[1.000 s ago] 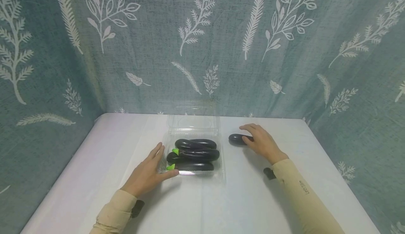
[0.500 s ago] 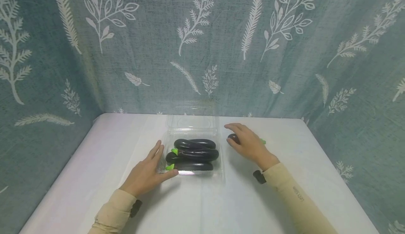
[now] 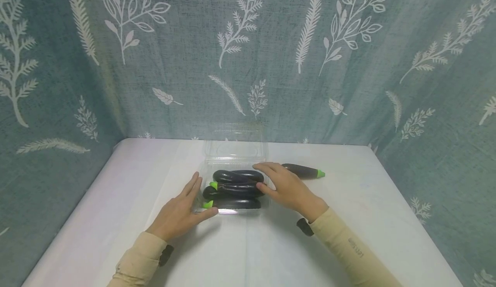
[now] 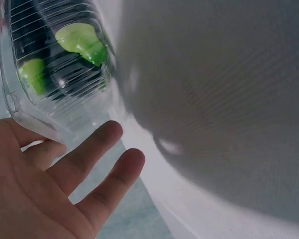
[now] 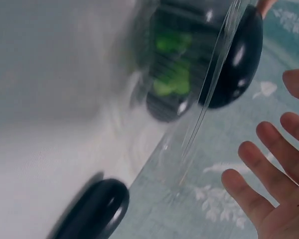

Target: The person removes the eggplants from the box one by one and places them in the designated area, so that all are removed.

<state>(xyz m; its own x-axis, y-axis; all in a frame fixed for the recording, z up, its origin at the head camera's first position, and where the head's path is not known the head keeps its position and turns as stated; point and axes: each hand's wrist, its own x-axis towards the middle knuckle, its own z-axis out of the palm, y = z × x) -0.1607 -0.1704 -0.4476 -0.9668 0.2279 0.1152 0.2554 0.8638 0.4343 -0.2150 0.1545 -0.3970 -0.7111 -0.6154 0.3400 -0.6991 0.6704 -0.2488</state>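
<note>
A clear plastic clamshell container [image 3: 237, 212] sits mid-table, its lid [image 3: 236, 147] raised at the back. Several dark, glossy eggplants [image 3: 237, 204] lie sideways inside, a few with green caps showing. My left hand [image 3: 180, 216] is spread at the container's left side, thumb at the front corner; in the left wrist view its fingers are loose beside the clear wall [image 4: 55, 127]. Over the container's right edge hovers my right hand [image 3: 290, 192]; the right wrist view shows its fingers [image 5: 264, 164] relaxed and holding nothing. A lone eggplant [image 3: 304, 171] lies on the table behind it, partly hidden by that hand.
The table [image 3: 240, 252] has a white covering. Teal curtains [image 3: 186, 84] with a white leaf print enclose it at the back and on both sides. A dark device [image 3: 305, 226] is strapped under the right wrist, another [image 3: 165, 255] under the left.
My right hand has moved left from over the lone eggplant to the container's right edge, uncovering that eggplant's green-capped end. The left hand has stayed in place.
</note>
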